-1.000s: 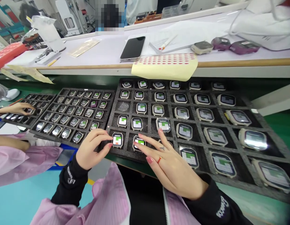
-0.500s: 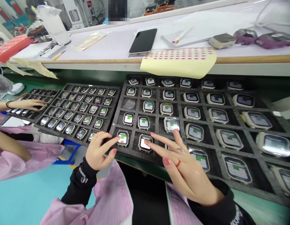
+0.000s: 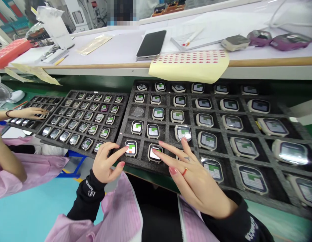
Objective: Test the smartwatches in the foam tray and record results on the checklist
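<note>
Green worktop (image 3: pixel 30 93) under white shelf (image 3: pixel 118 50) at twelve o'clock | foam tray (image 3: pixel 139 164) near front edge, blue floor (image 3: pixel 57 191) at eight | left grip (image 3: pixel 102 164) loosely curled, empty, at watch (image 3: pixel 132 147); right grip (image 3: pixel 196 181) fanned wide, empty, at second watch (image 3: pixel 152 156) (both at tray's seven-o'clock corner) | gap parts grips

1. Phone (image 3: pixel 151 44) on the shelf (image 3: pixel 123 50), screen up.
2. Yellow sheet (image 3: pixel 188 72) with red arrows, draped over the shelf's edge.
3. Pen (image 3: pixel 194 36) on papers (image 3: pixel 212 36).
4. Red tray (image 3: pixel 12 52) left of a white container (image 3: pixel 55 29).
5. Fan (image 3: pixel 0 92), far left.
</note>
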{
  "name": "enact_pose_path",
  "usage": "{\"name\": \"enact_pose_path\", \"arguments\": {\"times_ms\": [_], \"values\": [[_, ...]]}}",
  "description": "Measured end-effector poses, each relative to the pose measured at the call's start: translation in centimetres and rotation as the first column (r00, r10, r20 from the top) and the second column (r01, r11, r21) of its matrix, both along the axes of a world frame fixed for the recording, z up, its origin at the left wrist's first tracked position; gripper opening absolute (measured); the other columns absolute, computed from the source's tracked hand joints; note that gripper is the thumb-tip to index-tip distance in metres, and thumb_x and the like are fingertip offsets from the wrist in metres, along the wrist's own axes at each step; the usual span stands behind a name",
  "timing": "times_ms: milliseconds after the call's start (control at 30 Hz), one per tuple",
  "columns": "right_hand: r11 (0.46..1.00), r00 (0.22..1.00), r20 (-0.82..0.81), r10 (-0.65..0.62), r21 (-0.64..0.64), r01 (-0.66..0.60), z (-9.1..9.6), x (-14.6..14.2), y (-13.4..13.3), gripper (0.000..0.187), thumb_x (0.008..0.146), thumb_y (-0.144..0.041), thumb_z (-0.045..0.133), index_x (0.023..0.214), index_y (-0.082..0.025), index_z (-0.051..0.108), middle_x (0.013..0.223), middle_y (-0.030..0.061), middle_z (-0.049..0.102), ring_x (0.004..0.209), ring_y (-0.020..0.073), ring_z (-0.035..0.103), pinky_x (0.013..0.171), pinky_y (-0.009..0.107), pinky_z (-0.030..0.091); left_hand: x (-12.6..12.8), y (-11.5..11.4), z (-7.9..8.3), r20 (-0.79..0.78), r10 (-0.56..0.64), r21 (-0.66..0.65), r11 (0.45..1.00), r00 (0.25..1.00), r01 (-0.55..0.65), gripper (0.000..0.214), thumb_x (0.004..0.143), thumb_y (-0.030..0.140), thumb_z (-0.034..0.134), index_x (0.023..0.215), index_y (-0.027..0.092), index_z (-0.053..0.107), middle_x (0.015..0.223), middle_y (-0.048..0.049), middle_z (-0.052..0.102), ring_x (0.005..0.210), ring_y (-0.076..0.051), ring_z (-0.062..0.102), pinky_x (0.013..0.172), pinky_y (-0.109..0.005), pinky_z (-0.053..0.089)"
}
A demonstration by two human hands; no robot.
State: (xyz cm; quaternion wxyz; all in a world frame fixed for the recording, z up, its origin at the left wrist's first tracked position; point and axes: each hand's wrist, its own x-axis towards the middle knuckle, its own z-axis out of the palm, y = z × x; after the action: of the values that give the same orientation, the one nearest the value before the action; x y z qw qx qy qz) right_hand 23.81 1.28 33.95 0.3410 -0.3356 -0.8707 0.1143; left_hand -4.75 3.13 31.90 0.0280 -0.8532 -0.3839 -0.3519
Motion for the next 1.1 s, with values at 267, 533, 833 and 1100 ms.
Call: {"name": "enact_pose_path", "arguments": {"times_ms": [267, 533, 833, 1100], "values": [[1.000, 0.997, 0.080, 0.010, 0.004, -0.011, 0.15, -0.38, 0.05, 0.040, 0.103, -0.008, 0.037, 0.140, -0.001, 0.052, 0.131, 0.0083, 0.067, 0.147, 0.0237, 0.037, 0.130, 0.047, 0.002, 0.10, 0.07, -0.20, 0.040, -0.011, -0.006, 1.000, 0.999, 0.011, 0.036, 0.095, 0.022, 0.050, 0.127, 0.018, 0.065, 0.110, -0.0106, 0.057, 0.105, -0.024, 0.055, 0.096, -0.040, 0.047], [1.000, 0.999, -0.047, -0.017, -0.005, 0.017, -0.28, 0.13, -0.09, 0.047, 0.102, -0.008, 0.036, 0.148, -0.008, 0.045, 0.132, 0.0082, 0.066, 0.146, 0.0207, 0.039, 0.130, 0.050, 0.005, 0.13, 0.11, -0.31, 0.057, -0.007, -0.022, 1.000, 0.998, 0.008, 0.034, 0.095, 0.022, 0.049, 0.125, 0.018, 0.066, 0.109, -0.0105, 0.056, 0.103, -0.023, 0.054, 0.094, -0.039, 0.047], [1.000, 1.000, 0.022, -0.002, -0.025, 0.003, -0.02, -0.18, -0.09, 0.053, 0.100, -0.009, 0.039, 0.153, -0.011, 0.040, 0.132, 0.0089, 0.068, 0.143, 0.0251, 0.045, 0.128, 0.060, 0.011, 0.14, 0.12, -0.43, 0.058, 0.013, -0.013, 1.000, 0.998, -0.012, 0.033, 0.095, 0.023, 0.050, 0.121, 0.019, 0.069, 0.107, -0.0103, 0.057, 0.101, -0.023, 0.056, 0.092, -0.040, 0.048], [1.000, 0.999, 0.043, 0.003, -0.001, -0.003, -0.12, -0.09, -0.11, 0.045, 0.102, -0.008, 0.038, 0.146, -0.004, 0.045, 0.133, 0.0103, 0.066, 0.147, 0.0213, 0.037, 0.130, 0.050, 0.004, 0.30, 0.26, -0.37, 0.044, 0.008, 0.001, 1.000, 0.999, -0.008, 0.031, 0.094, 0.023, 0.050, 0.117, 0.018, 0.072, 0.105, -0.0102, 0.056, 0.101, -0.023, 0.055, 0.092, -0.040, 0.048]]}}
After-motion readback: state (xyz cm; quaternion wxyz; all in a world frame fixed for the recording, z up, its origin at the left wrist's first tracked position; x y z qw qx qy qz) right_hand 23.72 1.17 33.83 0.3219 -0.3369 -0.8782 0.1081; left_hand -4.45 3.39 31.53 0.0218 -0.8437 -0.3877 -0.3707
